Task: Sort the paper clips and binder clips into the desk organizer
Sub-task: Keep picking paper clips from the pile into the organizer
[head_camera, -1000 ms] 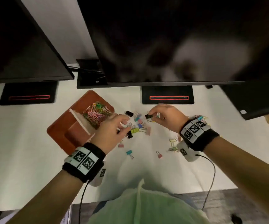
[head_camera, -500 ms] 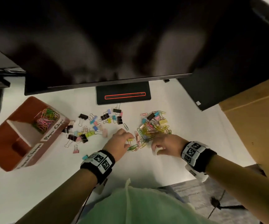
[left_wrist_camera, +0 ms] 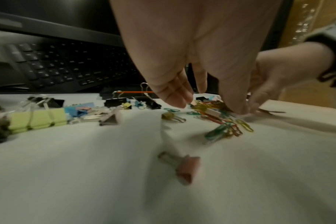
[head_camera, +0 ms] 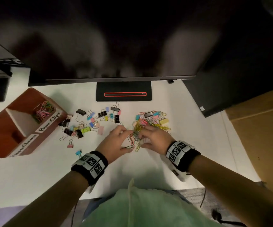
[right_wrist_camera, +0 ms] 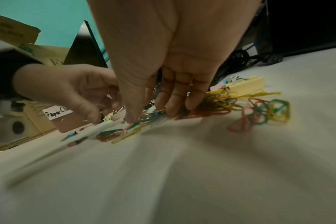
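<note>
Hands together over the clip pile at desk centre: left hand (head_camera: 116, 141) and right hand (head_camera: 153, 138) nearly touching, palms down. Left fingers (left_wrist_camera: 175, 94) loosely bent and pointing down, tips just above the paper clips (head_camera: 148, 126), thumb low beside a green and orange cluster (left_wrist_camera: 222, 130); nothing plainly gripped, so apparently relaxed. Right fingers (right_wrist_camera: 180, 97) straight and pressed on the paper clips (right_wrist_camera: 211, 103), thumb tip down on the strands at the near edge; no pinch visible. Paper clips heaped in yellow, pink, green and orange on the white desk (head_camera: 34, 169), between and beyond both hands, with a yellow binder clip (head_camera: 163, 122) and a few pastel ones mixed in at the far side. Binder clips (head_camera: 89, 123) scattered well left of the pile, black and pastel, some with wire handles up, reaching to the organizer wall. Single pink binder clip (head_camera: 70, 145) and blue one (head_camera: 78, 152) lying nearer, apart from the rest. Brown organizer (head_camera: 6, 145) at far left, tilted to the desk edge, split by a white divider; far compartment, labelled "Paper Clips", holding a mound of coloured paper clips (head_camera: 43, 110); near compartment's label too blurred to read fully. Monitor (head_camera: 116, 38) overhead, black stand base (head_camera: 123, 90) with a red outline just behind the clips. Keyboard (left_wrist_camera: 58, 65) visible in the left wrist view. Cardboard box (head_camera: 260, 136) at right.
</note>
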`<action>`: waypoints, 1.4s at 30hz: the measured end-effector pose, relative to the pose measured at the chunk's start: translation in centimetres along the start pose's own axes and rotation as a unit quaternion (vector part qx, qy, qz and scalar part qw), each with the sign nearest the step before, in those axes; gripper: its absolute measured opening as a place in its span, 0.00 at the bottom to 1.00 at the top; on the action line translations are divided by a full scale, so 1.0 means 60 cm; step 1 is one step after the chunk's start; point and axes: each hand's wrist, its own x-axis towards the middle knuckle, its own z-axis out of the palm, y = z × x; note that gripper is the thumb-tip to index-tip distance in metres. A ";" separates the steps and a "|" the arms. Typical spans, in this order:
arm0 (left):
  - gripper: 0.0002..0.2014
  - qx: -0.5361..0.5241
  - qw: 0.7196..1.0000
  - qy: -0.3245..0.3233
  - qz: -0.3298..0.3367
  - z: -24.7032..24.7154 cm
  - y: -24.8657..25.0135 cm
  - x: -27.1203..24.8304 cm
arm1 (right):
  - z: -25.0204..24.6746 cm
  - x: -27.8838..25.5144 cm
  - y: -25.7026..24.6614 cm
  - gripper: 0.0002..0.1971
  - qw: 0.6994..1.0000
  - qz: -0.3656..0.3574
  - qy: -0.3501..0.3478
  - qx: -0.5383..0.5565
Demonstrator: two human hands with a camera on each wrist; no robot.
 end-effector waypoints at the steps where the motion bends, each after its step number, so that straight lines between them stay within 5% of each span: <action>1: 0.34 0.008 1.000 -0.021 0.002 0.008 0.002 0.002 | 0.000 0.003 -0.005 0.15 1.000 -0.012 0.003 -0.012; 6: 0.31 -0.021 0.998 -0.032 -0.044 0.029 -0.003 0.013 | -0.004 0.039 -0.025 0.12 0.998 -0.002 0.051 -0.037; 18: 0.09 -0.060 0.995 0.059 -0.053 0.025 -0.033 -0.007 | -0.023 0.083 -0.053 0.07 0.990 0.065 -0.049 -0.117; 31: 0.03 -0.026 0.998 0.053 -0.024 0.021 -0.036 -0.004 | -0.032 0.075 -0.049 0.11 0.997 0.029 0.004 -0.075; 42: 0.06 -0.029 0.998 0.024 -0.045 0.020 -0.038 0.004 | -0.014 0.105 -0.076 0.13 0.992 0.077 -0.042 -0.091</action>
